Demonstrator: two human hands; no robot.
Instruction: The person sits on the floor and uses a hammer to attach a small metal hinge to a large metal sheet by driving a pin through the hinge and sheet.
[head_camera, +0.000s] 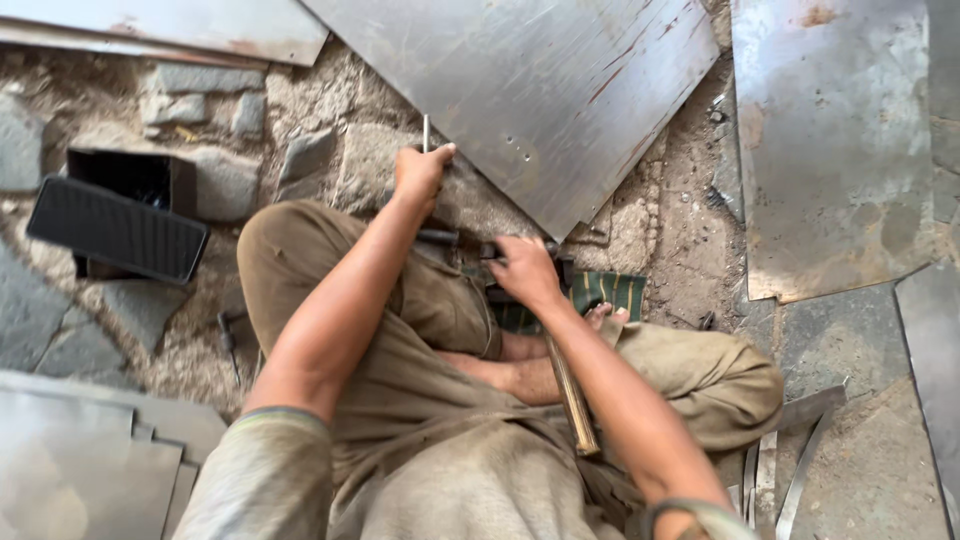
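left hand (420, 172) closed round thin rod (426, 131) upright at near edge of big sheet (520, 90), right hand (522, 270) gripping hammer (570, 395) close to its head just below sheet corner; sheet likely stiff, heavy, sharp-edged, best held by flat margins.

Scratched dull metal sheet (540, 90), rough stone floor (330, 150), wooden hammer handle (572, 395)
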